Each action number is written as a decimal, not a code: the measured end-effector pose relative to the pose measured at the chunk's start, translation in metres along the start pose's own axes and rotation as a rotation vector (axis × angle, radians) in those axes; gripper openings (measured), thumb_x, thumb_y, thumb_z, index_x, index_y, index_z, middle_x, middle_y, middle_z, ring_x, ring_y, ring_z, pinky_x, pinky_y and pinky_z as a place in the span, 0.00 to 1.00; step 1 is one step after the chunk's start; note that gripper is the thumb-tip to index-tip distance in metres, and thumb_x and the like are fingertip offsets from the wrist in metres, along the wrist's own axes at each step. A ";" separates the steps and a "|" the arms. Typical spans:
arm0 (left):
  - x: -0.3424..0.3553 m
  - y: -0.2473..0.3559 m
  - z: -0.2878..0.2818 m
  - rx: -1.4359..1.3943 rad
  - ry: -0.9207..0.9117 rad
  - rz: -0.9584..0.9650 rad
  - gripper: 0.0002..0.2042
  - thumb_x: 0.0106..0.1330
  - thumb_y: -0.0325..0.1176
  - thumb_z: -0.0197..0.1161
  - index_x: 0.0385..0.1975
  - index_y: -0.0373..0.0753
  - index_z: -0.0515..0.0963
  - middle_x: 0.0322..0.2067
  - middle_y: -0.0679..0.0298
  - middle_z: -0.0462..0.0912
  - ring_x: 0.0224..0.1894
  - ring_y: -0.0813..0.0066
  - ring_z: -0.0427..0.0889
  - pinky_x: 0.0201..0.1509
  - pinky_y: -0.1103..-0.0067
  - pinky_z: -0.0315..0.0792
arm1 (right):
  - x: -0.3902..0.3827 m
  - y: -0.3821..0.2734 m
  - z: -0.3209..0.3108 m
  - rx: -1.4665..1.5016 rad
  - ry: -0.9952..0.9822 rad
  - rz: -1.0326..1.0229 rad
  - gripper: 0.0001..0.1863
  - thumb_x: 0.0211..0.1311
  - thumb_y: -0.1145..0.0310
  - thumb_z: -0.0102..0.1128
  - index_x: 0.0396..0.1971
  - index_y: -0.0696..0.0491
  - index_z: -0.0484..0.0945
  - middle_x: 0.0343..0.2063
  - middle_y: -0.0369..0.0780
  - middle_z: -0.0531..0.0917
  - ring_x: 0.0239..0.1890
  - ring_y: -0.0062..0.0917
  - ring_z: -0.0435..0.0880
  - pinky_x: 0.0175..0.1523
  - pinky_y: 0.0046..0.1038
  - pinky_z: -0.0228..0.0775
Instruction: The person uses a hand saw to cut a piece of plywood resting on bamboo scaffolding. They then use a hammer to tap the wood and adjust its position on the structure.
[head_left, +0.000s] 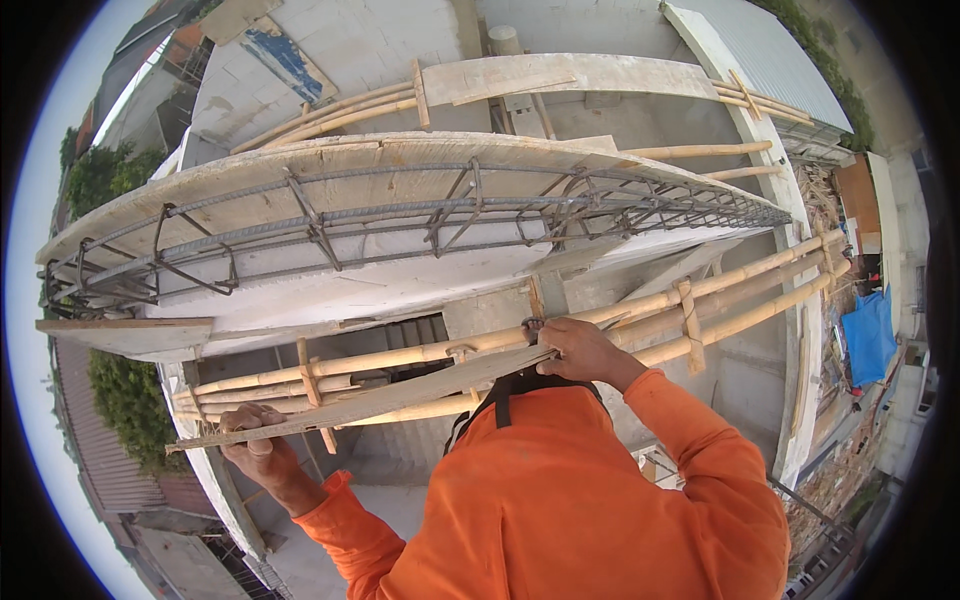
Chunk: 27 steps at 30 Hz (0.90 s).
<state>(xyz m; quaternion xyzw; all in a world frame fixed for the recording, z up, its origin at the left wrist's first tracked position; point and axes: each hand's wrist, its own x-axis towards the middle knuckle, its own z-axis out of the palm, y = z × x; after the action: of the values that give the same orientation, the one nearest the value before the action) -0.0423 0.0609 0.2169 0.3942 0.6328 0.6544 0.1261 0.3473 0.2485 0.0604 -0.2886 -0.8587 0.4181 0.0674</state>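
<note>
A long, thin wooden board with rough, splintered ends stretches across in front of my chest. Near its left end my left hand is closed around it, thumb over the top edge. At the other end my right hand grips the board, its fingers curled over the tip. Just beyond the board run bamboo poles crossed by short wooden battens. Part of the poles is hidden behind the board and my body.
A rebar cage lies along the wall top, backed by a long plank. Farther off, another board rests across bamboo. Stairs show far below. A blue tarp and rubble lie at the right.
</note>
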 end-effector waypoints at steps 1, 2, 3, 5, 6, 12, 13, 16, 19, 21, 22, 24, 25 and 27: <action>0.002 0.011 0.006 0.066 0.004 0.020 0.25 0.48 0.54 0.75 0.24 0.40 0.68 0.19 0.64 0.74 0.20 0.76 0.72 0.31 0.79 0.70 | 0.000 0.002 -0.001 0.039 0.001 0.106 0.15 0.53 0.63 0.64 0.32 0.56 0.69 0.33 0.44 0.76 0.39 0.42 0.77 0.44 0.39 0.69; 0.003 0.025 0.019 0.169 0.054 0.042 0.28 0.44 0.56 0.76 0.22 0.40 0.68 0.20 0.65 0.74 0.21 0.79 0.71 0.30 0.82 0.68 | 0.000 0.007 -0.003 0.078 0.006 0.212 0.15 0.54 0.63 0.63 0.34 0.56 0.69 0.34 0.46 0.77 0.40 0.43 0.77 0.44 0.39 0.69; 0.002 0.025 0.016 0.228 0.056 0.031 0.28 0.43 0.56 0.77 0.23 0.39 0.69 0.21 0.65 0.74 0.22 0.79 0.72 0.31 0.82 0.69 | -0.004 0.011 -0.007 0.111 0.012 0.319 0.16 0.55 0.63 0.61 0.36 0.56 0.69 0.36 0.47 0.77 0.41 0.44 0.77 0.45 0.39 0.69; -0.004 0.025 0.001 0.341 0.062 0.009 0.28 0.41 0.55 0.79 0.25 0.38 0.71 0.23 0.66 0.75 0.25 0.79 0.73 0.32 0.82 0.70 | -0.016 0.063 0.016 0.262 0.183 0.362 0.19 0.58 0.62 0.56 0.42 0.60 0.68 0.39 0.51 0.77 0.42 0.47 0.77 0.47 0.39 0.69; -0.010 0.032 -0.008 0.411 0.096 -0.003 0.29 0.43 0.54 0.78 0.29 0.35 0.73 0.25 0.65 0.76 0.28 0.77 0.75 0.35 0.80 0.70 | -0.015 0.083 0.025 0.292 0.306 0.339 0.19 0.59 0.61 0.55 0.42 0.61 0.68 0.39 0.51 0.77 0.41 0.47 0.78 0.47 0.40 0.68; -0.031 0.031 -0.029 0.545 0.286 -0.052 0.35 0.40 0.49 0.81 0.41 0.27 0.76 0.33 0.60 0.81 0.36 0.71 0.80 0.40 0.76 0.75 | 0.011 0.172 0.044 0.453 0.405 0.745 0.20 0.62 0.63 0.51 0.46 0.63 0.73 0.36 0.51 0.79 0.41 0.44 0.79 0.49 0.36 0.70; -0.032 0.031 -0.037 0.582 0.327 -0.064 0.35 0.41 0.49 0.81 0.42 0.26 0.76 0.34 0.59 0.81 0.37 0.70 0.80 0.41 0.75 0.75 | 0.015 0.204 0.057 0.438 0.416 0.780 0.20 0.62 0.64 0.52 0.47 0.62 0.74 0.35 0.51 0.79 0.41 0.42 0.80 0.48 0.35 0.71; -0.040 0.048 -0.073 0.670 0.481 -0.067 0.34 0.43 0.48 0.80 0.42 0.26 0.75 0.35 0.56 0.81 0.37 0.68 0.80 0.42 0.73 0.76 | 0.036 0.262 0.087 0.595 0.521 0.910 0.20 0.60 0.63 0.54 0.50 0.59 0.75 0.33 0.49 0.81 0.40 0.36 0.82 0.47 0.33 0.73; -0.064 0.078 -0.127 0.728 0.744 -0.042 0.31 0.49 0.46 0.76 0.43 0.26 0.75 0.38 0.53 0.80 0.37 0.65 0.80 0.42 0.72 0.77 | 0.081 0.258 0.100 0.946 0.650 1.117 0.20 0.59 0.64 0.56 0.50 0.55 0.77 0.34 0.45 0.83 0.39 0.29 0.84 0.47 0.31 0.74; -0.065 0.109 -0.113 0.850 0.860 0.021 0.29 0.53 0.46 0.73 0.43 0.25 0.75 0.38 0.52 0.80 0.37 0.65 0.80 0.42 0.72 0.77 | 0.109 0.284 0.125 0.927 0.620 1.088 0.14 0.66 0.64 0.51 0.50 0.49 0.73 0.35 0.34 0.80 0.31 0.24 0.82 0.31 0.28 0.74; -0.062 0.111 -0.110 0.906 0.896 0.002 0.29 0.54 0.46 0.72 0.44 0.25 0.75 0.38 0.53 0.80 0.37 0.65 0.80 0.42 0.72 0.76 | 0.107 0.342 0.141 0.505 0.356 0.985 0.16 0.64 0.67 0.54 0.51 0.50 0.73 0.35 0.34 0.80 0.34 0.24 0.82 0.33 0.28 0.74; -0.075 0.086 -0.140 0.845 0.991 -0.054 0.27 0.56 0.46 0.70 0.44 0.25 0.75 0.39 0.54 0.80 0.38 0.65 0.79 0.42 0.73 0.76 | 0.098 0.461 0.134 -0.716 0.003 0.738 0.19 0.59 0.73 0.58 0.52 0.52 0.73 0.35 0.33 0.82 0.40 0.23 0.81 0.38 0.27 0.75; -0.082 0.093 -0.138 0.895 1.026 -0.083 0.27 0.57 0.46 0.70 0.44 0.26 0.75 0.39 0.54 0.80 0.38 0.65 0.79 0.42 0.73 0.75 | 0.106 0.466 0.154 -0.388 0.290 0.803 0.20 0.59 0.73 0.58 0.53 0.52 0.72 0.38 0.34 0.81 0.42 0.24 0.81 0.40 0.28 0.75; -0.095 0.108 -0.132 0.986 1.105 -0.152 0.26 0.57 0.45 0.69 0.45 0.26 0.75 0.39 0.55 0.80 0.38 0.66 0.79 0.42 0.73 0.75 | 0.117 0.471 0.184 0.282 0.873 0.789 0.21 0.59 0.72 0.59 0.54 0.52 0.70 0.45 0.35 0.79 0.47 0.27 0.79 0.43 0.28 0.74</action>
<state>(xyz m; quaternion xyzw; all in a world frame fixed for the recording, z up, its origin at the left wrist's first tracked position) -0.0329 -0.1168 0.2984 -0.0261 0.8498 0.3871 -0.3569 0.3923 0.4164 -0.4287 -0.7186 -0.5161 0.3642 0.2910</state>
